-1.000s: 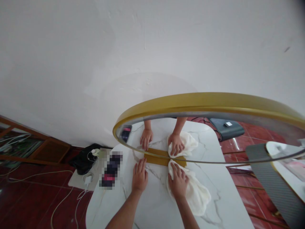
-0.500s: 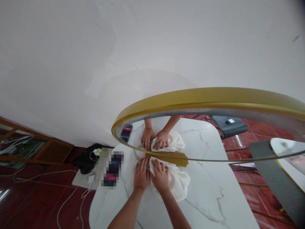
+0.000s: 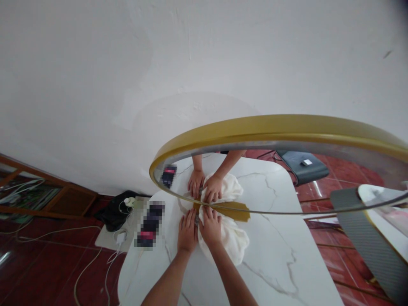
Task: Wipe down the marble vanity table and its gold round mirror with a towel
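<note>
On the white marble-patterned table (image 3: pixel 267 250) stands a mirror (image 3: pixel 255 176) with a gold-coloured round frame and a gold base (image 3: pixel 234 212). My left hand (image 3: pixel 188 231) lies at the left end of the base, its fingers stretched forward and their tips by the base's edge. A bunched white cloth (image 3: pixel 236 242) is under my right hand (image 3: pixel 210 225), whose fingers press it against the base. The cloth spreads out to the right of that hand. Both hands and the cloth are reflected in the mirror. My fingertips partly cover the left part of the base.
A pixelated dark item (image 3: pixel 149 225) lies near the table's left edge. Beyond that edge are a low pale surface (image 3: pixel 106 238) with a charger (image 3: pixel 120 238), white cables and a black bag (image 3: pixel 116 210). A wall (image 3: pixel 95 85) rises behind the mirror. A wooden shelf (image 3: pixel 78 199) stands at left.
My right hand has slid the cloth slightly left and forward, onto the base's near side. My left hand has hardly moved. The view has shifted a little.
</note>
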A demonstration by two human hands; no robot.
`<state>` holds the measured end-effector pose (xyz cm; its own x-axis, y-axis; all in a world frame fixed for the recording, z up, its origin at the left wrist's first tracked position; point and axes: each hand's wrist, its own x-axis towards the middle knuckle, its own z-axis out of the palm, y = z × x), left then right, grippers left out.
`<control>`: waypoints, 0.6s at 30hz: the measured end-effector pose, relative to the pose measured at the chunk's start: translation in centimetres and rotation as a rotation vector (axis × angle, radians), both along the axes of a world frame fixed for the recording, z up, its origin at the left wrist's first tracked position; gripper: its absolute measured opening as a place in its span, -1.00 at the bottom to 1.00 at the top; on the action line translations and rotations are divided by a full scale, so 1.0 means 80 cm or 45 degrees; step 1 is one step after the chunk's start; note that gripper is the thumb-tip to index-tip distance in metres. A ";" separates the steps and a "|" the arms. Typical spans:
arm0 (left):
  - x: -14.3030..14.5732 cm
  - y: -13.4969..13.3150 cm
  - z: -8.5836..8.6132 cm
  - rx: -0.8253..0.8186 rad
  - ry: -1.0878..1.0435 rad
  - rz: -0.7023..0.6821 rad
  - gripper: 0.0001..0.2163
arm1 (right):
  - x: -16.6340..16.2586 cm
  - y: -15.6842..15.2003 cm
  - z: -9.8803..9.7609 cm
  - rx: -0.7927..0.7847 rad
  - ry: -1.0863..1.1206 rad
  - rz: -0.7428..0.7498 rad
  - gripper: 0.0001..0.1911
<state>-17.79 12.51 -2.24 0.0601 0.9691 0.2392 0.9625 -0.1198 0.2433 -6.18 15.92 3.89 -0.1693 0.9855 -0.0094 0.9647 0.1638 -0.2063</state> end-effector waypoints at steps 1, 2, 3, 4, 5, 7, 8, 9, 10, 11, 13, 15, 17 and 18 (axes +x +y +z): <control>0.000 0.000 0.000 -0.006 -0.005 -0.001 -0.49 | 0.001 -0.003 0.000 -0.002 -0.001 0.005 -0.47; 0.000 0.000 0.001 -0.012 -0.011 0.001 -0.49 | 0.003 -0.006 -0.001 -0.004 -0.004 0.016 -0.47; 0.001 0.000 0.002 -0.017 -0.017 0.001 -0.48 | 0.006 -0.010 -0.003 -0.006 -0.009 0.029 -0.47; 0.001 -0.001 0.003 -0.017 -0.022 0.001 -0.47 | 0.010 -0.014 -0.006 -0.007 -0.015 0.042 -0.47; 0.001 -0.001 0.004 -0.013 -0.026 0.004 -0.47 | 0.014 -0.017 -0.008 -0.006 -0.021 0.055 -0.47; 0.002 -0.001 0.006 0.000 -0.029 0.000 -0.45 | 0.021 -0.020 -0.012 -0.005 -0.033 0.077 -0.47; 0.002 -0.001 0.007 0.008 -0.029 -0.003 -0.45 | 0.024 -0.019 -0.013 -0.006 -0.038 0.084 -0.47; 0.002 -0.001 0.007 0.014 -0.027 -0.005 -0.45 | 0.025 -0.017 -0.013 -0.008 -0.045 0.087 -0.47; 0.002 -0.001 0.007 0.015 -0.025 -0.006 -0.45 | 0.025 -0.014 -0.013 -0.011 -0.052 0.086 -0.46; 0.002 0.000 0.007 0.013 -0.022 -0.005 -0.45 | 0.025 -0.011 -0.011 -0.013 -0.058 0.081 -0.46; 0.002 0.000 0.007 0.007 -0.019 0.002 -0.45 | 0.021 -0.005 -0.008 -0.012 -0.074 0.064 -0.45; 0.002 0.000 0.007 -0.001 -0.022 0.006 -0.45 | 0.018 -0.003 -0.005 -0.005 -0.090 0.051 -0.45; 0.002 0.000 0.007 -0.005 -0.029 0.007 -0.45 | 0.017 -0.007 -0.005 0.002 -0.102 0.048 -0.45; 0.002 0.000 0.007 -0.007 -0.033 0.005 -0.44 | 0.018 -0.009 -0.006 0.003 -0.106 0.047 -0.45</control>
